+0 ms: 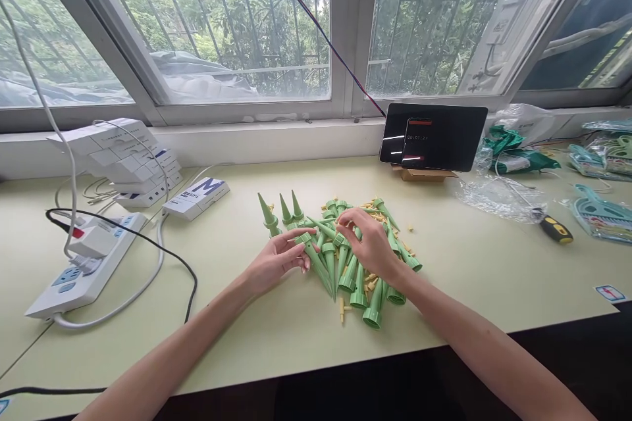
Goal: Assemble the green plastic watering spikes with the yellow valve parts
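power strip [81,270], tablet [434,137], screwdriver [555,229]

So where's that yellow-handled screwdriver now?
Head view: the yellow-and-black-handled screwdriver lies on the right side of the pale table, beside the crumpled clear plastic bag, right of the green plastic spikes.

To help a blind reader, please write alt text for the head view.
A person's left hand and right hand touch a pile of green cone-shaped spikes and small yellow parts on a pale table under a window. Three spikes stand upright beside the pile, and a power strip lies at the left.
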The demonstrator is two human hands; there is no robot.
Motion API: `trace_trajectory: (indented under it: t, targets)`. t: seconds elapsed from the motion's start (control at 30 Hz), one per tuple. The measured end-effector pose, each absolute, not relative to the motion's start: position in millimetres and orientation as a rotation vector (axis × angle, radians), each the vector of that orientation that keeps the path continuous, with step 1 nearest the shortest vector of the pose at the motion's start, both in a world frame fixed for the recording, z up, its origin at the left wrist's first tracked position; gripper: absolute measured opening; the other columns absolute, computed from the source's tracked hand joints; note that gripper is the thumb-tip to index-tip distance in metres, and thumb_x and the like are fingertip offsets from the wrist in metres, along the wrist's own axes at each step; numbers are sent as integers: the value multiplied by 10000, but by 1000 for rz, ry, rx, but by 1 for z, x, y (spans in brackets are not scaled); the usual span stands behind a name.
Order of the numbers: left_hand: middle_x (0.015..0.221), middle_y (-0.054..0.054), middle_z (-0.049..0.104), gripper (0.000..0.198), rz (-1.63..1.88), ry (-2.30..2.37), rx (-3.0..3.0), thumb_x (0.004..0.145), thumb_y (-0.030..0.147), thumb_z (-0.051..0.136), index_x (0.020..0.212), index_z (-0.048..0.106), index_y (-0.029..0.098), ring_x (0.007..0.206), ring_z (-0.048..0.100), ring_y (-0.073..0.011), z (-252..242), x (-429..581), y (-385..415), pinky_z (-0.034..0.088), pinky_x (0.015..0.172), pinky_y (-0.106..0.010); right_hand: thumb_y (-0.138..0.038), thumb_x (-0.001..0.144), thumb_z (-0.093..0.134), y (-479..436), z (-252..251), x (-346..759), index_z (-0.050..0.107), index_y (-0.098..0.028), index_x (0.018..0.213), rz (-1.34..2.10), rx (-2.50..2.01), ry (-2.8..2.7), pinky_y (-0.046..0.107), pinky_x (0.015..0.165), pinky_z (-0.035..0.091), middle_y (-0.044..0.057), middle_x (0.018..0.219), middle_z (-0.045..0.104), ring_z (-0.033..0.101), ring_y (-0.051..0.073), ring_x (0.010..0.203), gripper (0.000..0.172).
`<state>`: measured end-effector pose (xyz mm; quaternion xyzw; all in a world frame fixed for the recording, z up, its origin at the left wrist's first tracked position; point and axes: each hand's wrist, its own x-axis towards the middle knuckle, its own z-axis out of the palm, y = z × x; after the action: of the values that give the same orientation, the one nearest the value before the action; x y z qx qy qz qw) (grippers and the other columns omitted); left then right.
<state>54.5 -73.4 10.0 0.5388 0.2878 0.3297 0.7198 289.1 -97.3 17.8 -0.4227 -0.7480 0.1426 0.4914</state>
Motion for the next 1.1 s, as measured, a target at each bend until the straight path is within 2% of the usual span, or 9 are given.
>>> trace_trajectory:
  t: [0.17, 0.4, 0.57, 0.73, 1.1]
  targets:
    - [808, -66, 691, 432, 723, 686, 1237, 877, 309, 669, 1271, 588, 151, 591, 637, -124, 10, 56, -75, 535, 569, -246, -236, 958, 540, -104, 20, 283, 614, -189, 929, 489, -971, -1735, 300, 749, 549, 61, 917, 697, 658, 175, 806, 93]
    - [745, -36, 677, 440, 762, 754, 1254, 855, 330, 694, 1241, 596, 143, 510, 592, -103, 10, 59, -76, 506, 497, -232, -210, 924, 594, -110, 24, 279, 648, -178, 927, 612, -834, -1655, 304, 744, 584, 62, 895, 708, 681, 163, 773, 63]
    - [759, -42, 682, 438, 744, 748, 1284, 855, 327, 693, 1242, 601, 143, 518, 600, -109, 9, 59, -76, 509, 505, -241, -203, 919, 599, -110, 20, 279, 652, -177, 964, 619, -839, -1693, 311, 766, 578, 57, 902, 699, 680, 168, 803, 74]
    - [632, -1, 627, 454, 710, 722, 1311, 853, 308, 697, 1253, 589, 122, 578, 643, -144, 7, 57, -77, 536, 565, -259, -209, 944, 569, -108, 17, 278, 689, -192, 970, 589, -837, -1785, 307, 753, 562, 54, 922, 695, 665, 167, 826, 124]
    - [636, 1, 643, 400, 728, 737, 1333, 849, 313, 702, 1191, 581, 143, 584, 650, -151, 6, 60, -78, 526, 569, -262, -216, 938, 591, -106, 12, 277, 749, -202, 970, 536, -780, -1868, 315, 782, 572, 75, 988, 703, 666, 181, 892, 162]
